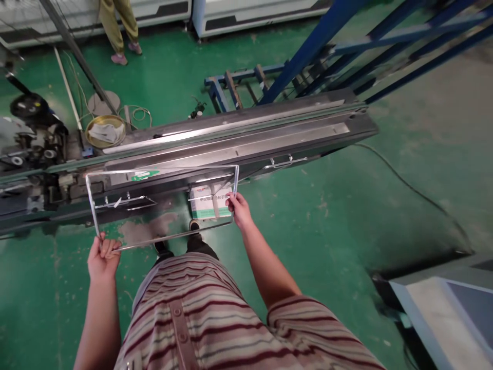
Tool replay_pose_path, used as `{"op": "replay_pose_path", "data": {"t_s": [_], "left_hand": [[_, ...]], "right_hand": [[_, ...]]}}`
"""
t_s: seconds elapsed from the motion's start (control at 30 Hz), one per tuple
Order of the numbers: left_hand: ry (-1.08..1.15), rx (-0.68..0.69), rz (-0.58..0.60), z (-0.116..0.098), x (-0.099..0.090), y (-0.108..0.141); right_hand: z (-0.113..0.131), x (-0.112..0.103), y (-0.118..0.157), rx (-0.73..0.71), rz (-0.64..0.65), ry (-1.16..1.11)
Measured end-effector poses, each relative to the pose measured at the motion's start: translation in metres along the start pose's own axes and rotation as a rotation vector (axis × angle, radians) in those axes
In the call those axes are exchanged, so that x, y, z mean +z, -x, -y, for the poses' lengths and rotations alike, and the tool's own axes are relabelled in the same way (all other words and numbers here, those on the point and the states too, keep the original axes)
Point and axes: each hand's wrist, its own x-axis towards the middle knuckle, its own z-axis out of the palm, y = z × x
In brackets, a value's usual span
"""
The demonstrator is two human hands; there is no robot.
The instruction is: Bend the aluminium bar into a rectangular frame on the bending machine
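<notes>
A thin rectangular metal frame [175, 237] is held up in front of my body, its far side passing over the edge of a long dark machine bench [292, 121]. My left hand [103, 255] is closed around the frame's near left corner. On the right, my right hand [239, 208] pinches the short right side of the frame. Through the frame's opening show the bench front and a white box with green print [204, 208], low down by my feet.
Machinery with a black motor [29, 105] stands at the left end of the bench, near a yellow bowl [92, 136] with white material. Blue steel racks [316, 46] rise behind. A person [117, 25] stands at the back. A grey cabinet [442, 308] is at lower right.
</notes>
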Motion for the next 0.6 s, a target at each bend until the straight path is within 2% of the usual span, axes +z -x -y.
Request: {"op": "replay_pose_path", "data": {"t_s": [0.1,0.17,0.23,0.3,0.37,0.47,0.53,0.6], "left_hand": [[-0.024,0.024,0.028,-0.035,-0.03,-0.003],[-0.14,0.076,0.0,-0.06,-0.046,-0.008],[-0.341,0.178,-0.044,-0.087,-0.054,-0.013],[-0.557,0.309,-0.006,-0.113,-0.052,-0.019],[-0.768,0.436,0.115,-0.136,-0.038,-0.023],[-1.054,0.593,0.258,-0.158,-0.003,-0.027],[-1.269,0.663,0.273,-0.163,0.026,-0.03],[-1.463,0.707,0.224,-0.159,0.055,-0.035]], "right_hand": [[0.014,0.046,0.022,-0.035,-0.075,-0.022],[0.023,0.071,0.034,-0.072,-0.12,-0.032],[0.035,0.091,0.043,-0.125,-0.15,-0.048],[0.05,0.105,0.049,-0.19,-0.162,-0.06],[0.068,0.115,0.05,-0.27,-0.154,-0.077],[0.095,0.12,0.037,-0.406,-0.131,-0.097],[0.113,0.12,0.018,-0.499,-0.125,-0.094],[0.131,0.116,-0.007,-0.579,-0.117,-0.101]]}}
